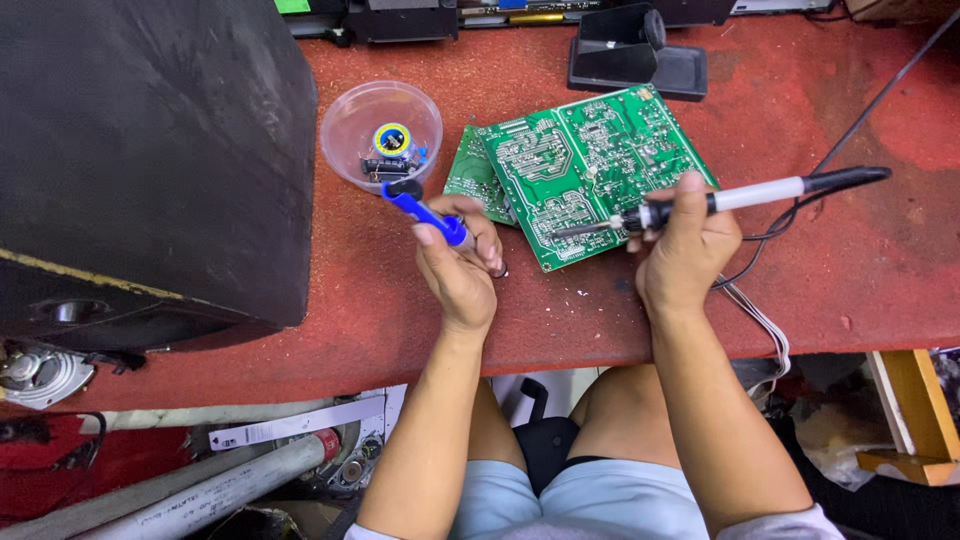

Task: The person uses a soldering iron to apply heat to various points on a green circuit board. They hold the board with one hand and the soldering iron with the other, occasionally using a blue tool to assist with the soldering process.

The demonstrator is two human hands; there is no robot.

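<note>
— Where is the soldering iron [740, 196] lying, and which way is it pointing?

— It is running almost level across the red bench [870, 270], long axis left to right. The metal tip is pointing left over the lower right part of the large green circuit board [585, 165]; the black cord end is pointing right. The right hand [685, 250] is closing around its white barrel, thumb on top, forearm rising from the bench edge.

— And the other hand?

— The left hand [462, 265] is gripping a blue desoldering pump [425, 210], which is slanting up and to the left, its black end sitting just beside the clear round tub [380, 135]. The wrist is bending inward toward the board.

— Any labels about?

— Inside the tub, a small round tin [392, 138] with a yellow and blue lid is showing. Below the bench, a long white label strip [290, 425] is lying by a grey pipe [200, 490]. A smaller green board [468, 175] is peeking out from under the large one, and a big black speaker cabinet [140, 160] is filling the left.
</note>
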